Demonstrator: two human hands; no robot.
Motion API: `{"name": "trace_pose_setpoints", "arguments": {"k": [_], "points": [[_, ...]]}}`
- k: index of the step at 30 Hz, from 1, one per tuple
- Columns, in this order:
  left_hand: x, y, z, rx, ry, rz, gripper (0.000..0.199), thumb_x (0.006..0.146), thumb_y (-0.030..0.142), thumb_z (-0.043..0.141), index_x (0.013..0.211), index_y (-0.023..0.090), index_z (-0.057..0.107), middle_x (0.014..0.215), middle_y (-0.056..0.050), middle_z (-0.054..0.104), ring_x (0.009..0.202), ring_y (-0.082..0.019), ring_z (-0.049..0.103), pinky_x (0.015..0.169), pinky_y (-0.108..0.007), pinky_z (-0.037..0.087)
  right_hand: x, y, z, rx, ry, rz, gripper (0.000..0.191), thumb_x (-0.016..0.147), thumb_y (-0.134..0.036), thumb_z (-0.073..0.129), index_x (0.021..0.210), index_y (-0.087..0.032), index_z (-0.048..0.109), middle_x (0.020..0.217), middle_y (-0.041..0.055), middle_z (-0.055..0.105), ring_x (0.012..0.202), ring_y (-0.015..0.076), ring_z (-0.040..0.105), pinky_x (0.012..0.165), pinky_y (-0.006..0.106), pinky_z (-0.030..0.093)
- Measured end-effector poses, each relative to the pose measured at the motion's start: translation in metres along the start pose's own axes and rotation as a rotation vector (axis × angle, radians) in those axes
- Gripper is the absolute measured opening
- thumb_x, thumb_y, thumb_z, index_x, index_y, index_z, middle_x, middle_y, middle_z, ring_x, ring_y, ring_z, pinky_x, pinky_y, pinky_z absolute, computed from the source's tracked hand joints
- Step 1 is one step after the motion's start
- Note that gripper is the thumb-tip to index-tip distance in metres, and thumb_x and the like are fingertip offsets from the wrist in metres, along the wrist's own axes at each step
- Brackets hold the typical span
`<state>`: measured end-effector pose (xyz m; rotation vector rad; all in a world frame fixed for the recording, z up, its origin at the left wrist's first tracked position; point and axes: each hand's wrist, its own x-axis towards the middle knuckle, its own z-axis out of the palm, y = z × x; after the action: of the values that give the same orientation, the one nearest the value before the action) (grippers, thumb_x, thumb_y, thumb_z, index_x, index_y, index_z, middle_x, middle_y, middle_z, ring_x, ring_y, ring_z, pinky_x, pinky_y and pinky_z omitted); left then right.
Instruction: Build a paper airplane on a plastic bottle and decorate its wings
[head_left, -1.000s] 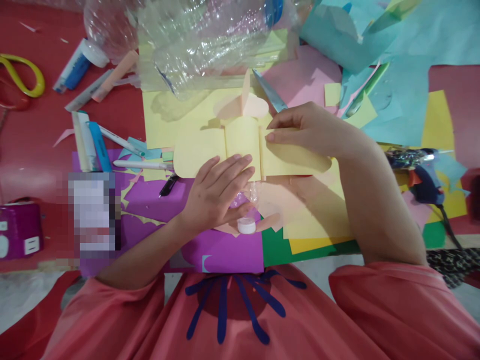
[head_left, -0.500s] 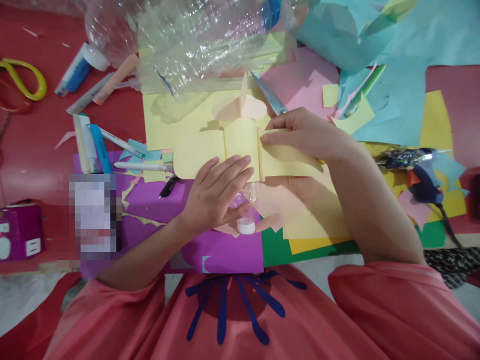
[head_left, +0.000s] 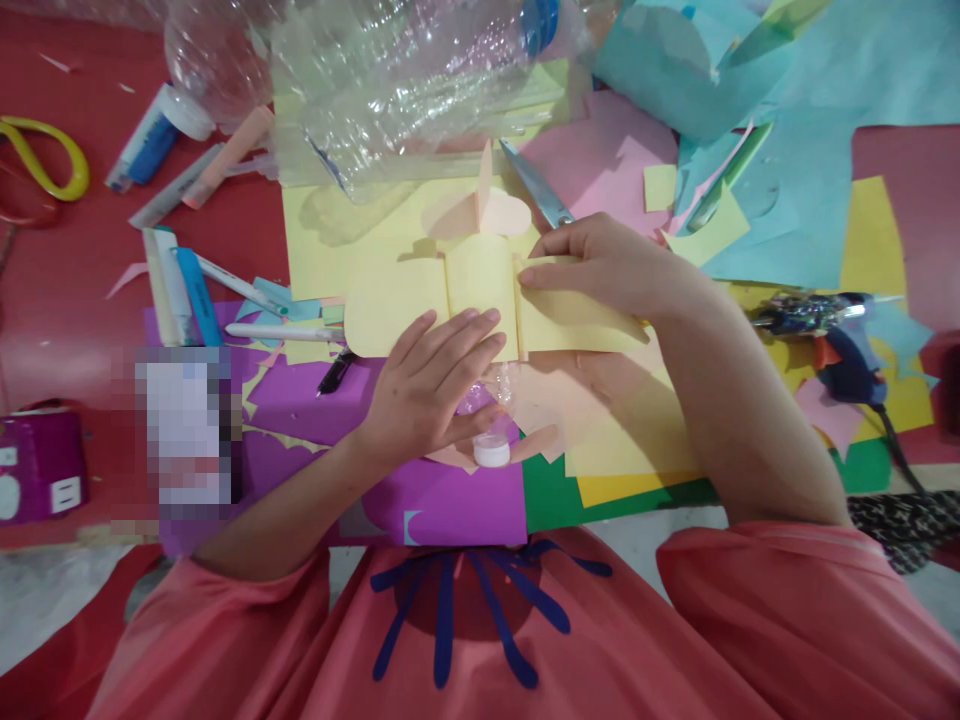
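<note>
In the middle lies a small plastic bottle wrapped in yellow paper [head_left: 480, 275], shaped like an airplane. It has a yellow paper wing [head_left: 397, 300] on the left, pale peach tail fins [head_left: 506, 212] at the far end and a white cap [head_left: 492, 450] at the near end. My left hand [head_left: 431, 385] rests across the bottle's near part with fingers stretched out, its thumb close to the cap. The right-hand wing [head_left: 577, 320] is pinched at its upper edge, beside the bottle, between the thumb and fingers of my right hand [head_left: 600, 265].
Scissors [head_left: 536, 185] lie behind my right hand. A glue gun [head_left: 844, 345] is at right. Clear plastic bottles [head_left: 405, 90] fill the back. Markers [head_left: 199, 295], a black-tipped pen [head_left: 337, 372] and yellow-handled scissors [head_left: 56, 155] lie left. Purple paper [head_left: 457, 505] and scraps cover the front.
Almost nothing differs. The whole view shifts very slightly, while both hands keep their places on the paper-wrapped bottle and its wing.
</note>
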<state>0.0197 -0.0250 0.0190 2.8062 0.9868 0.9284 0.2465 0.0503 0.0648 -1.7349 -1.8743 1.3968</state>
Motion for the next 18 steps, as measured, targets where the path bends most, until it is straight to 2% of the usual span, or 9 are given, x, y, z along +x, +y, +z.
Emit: {"name": "trace_pose_setpoints", "arguments": {"k": [2, 6, 7, 9, 11, 12, 15, 18], "points": [[0.0, 0.0, 0.0, 0.004, -0.002, -0.004, 0.05, 0.099, 0.051, 0.042, 0.135, 0.018, 0.049, 0.129, -0.01, 0.068, 0.125, -0.021, 0.06, 0.115, -0.037, 0.038, -0.004, -0.004, -0.006, -0.094, -0.033, 0.009, 0.016, 0.081, -0.032, 0.065, 0.076, -0.018, 0.067, 0.076, 0.0027, 0.064, 0.073, 0.017, 0.057, 0.065, 0.032, 0.043], [0.001, 0.001, 0.001, 0.019, 0.005, 0.001, 0.049, 0.099, 0.052, 0.039, 0.136, 0.02, 0.048, 0.128, -0.009, 0.068, 0.124, -0.02, 0.061, 0.115, -0.037, 0.038, -0.017, -0.013, -0.018, -0.281, 0.049, -0.023, 0.019, 0.082, -0.03, 0.066, 0.095, -0.016, 0.069, 0.099, 0.0083, 0.069, 0.088, 0.0204, 0.059, 0.078, 0.035, 0.043], [0.001, 0.001, 0.001, 0.022, 0.005, 0.001, 0.049, 0.1, 0.052, 0.038, 0.135, 0.02, 0.048, 0.128, -0.009, 0.068, 0.124, -0.02, 0.062, 0.114, -0.037, 0.038, -0.019, -0.015, -0.02, -0.305, 0.052, -0.021, 0.019, 0.082, -0.032, 0.066, 0.094, -0.017, 0.069, 0.097, 0.0084, 0.069, 0.085, 0.0197, 0.058, 0.076, 0.035, 0.042], [0.002, 0.001, 0.0, 0.026, 0.004, -0.005, 0.049, 0.1, 0.052, 0.037, 0.135, 0.02, 0.048, 0.129, -0.008, 0.068, 0.124, -0.02, 0.061, 0.114, -0.037, 0.039, -0.021, -0.017, -0.021, -0.325, 0.008, 0.041, 0.018, 0.083, -0.036, 0.067, 0.083, -0.017, 0.067, 0.078, 0.0052, 0.065, 0.07, 0.0165, 0.053, 0.066, 0.033, 0.039], [0.002, 0.001, 0.0, 0.032, 0.005, -0.004, 0.048, 0.1, 0.052, 0.035, 0.134, 0.02, 0.048, 0.129, -0.008, 0.068, 0.124, -0.02, 0.061, 0.114, -0.037, 0.039, -0.019, -0.017, -0.019, -0.291, -0.037, 0.105, 0.025, 0.083, -0.036, 0.068, 0.068, -0.018, 0.058, 0.058, -0.0015, 0.049, 0.056, 0.0113, 0.041, 0.057, 0.031, 0.033], [0.003, 0.001, 0.0, 0.034, 0.007, 0.001, 0.048, 0.101, 0.052, 0.035, 0.133, 0.02, 0.049, 0.128, -0.008, 0.069, 0.124, -0.02, 0.062, 0.113, -0.037, 0.039, -0.017, -0.016, -0.018, -0.249, -0.053, 0.111, 0.029, 0.083, -0.033, 0.068, 0.064, -0.019, 0.051, 0.054, -0.0042, 0.04, 0.053, 0.0091, 0.035, 0.055, 0.029, 0.029], [0.003, 0.002, 0.0, 0.04, 0.006, 0.009, 0.047, 0.101, 0.051, 0.035, 0.132, 0.018, 0.05, 0.126, -0.009, 0.07, 0.123, -0.021, 0.062, 0.114, -0.036, 0.038, -0.01, -0.012, -0.014, -0.071, -0.101, 0.048, 0.038, 0.082, -0.023, 0.066, 0.065, -0.021, 0.032, 0.059, -0.0068, 0.028, 0.054, 0.0068, 0.025, 0.052, 0.027, 0.022], [0.003, 0.002, 0.0, 0.039, -0.004, 0.007, 0.048, 0.1, 0.051, 0.036, 0.132, 0.018, 0.049, 0.127, -0.009, 0.069, 0.123, -0.021, 0.062, 0.116, -0.036, 0.036, -0.007, -0.008, -0.01, 0.053, -0.105, 0.055, 0.036, 0.078, -0.017, 0.066, 0.073, -0.022, 0.031, 0.063, -0.0072, 0.03, 0.055, 0.0076, 0.027, 0.052, 0.026, 0.021]]}}
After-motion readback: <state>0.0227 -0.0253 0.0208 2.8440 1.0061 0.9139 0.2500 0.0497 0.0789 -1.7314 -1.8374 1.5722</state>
